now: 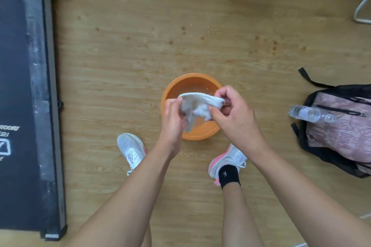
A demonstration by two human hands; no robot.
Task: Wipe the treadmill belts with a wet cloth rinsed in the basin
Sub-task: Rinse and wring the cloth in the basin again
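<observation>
— How much of the treadmill [20,96] shows?
— Only part: its dark belt runs off the left edge. The backpack [341,136] is cut off at the right.
— And the basin?
— The orange basin [190,82] sits on the floor [130,56] before you, partly hidden by your hands. Your left hand [172,120] and right hand [234,116] both grip the white cloth [197,104] with curled fingers, above it. Any water inside is hard to make out.

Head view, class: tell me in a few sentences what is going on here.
A person stands over an orange basin on the wooden floor, holding a white cloth above it. The left grip holds one end; the right grip pinches the other. The treadmill lies off to the left, untouched.
</observation>
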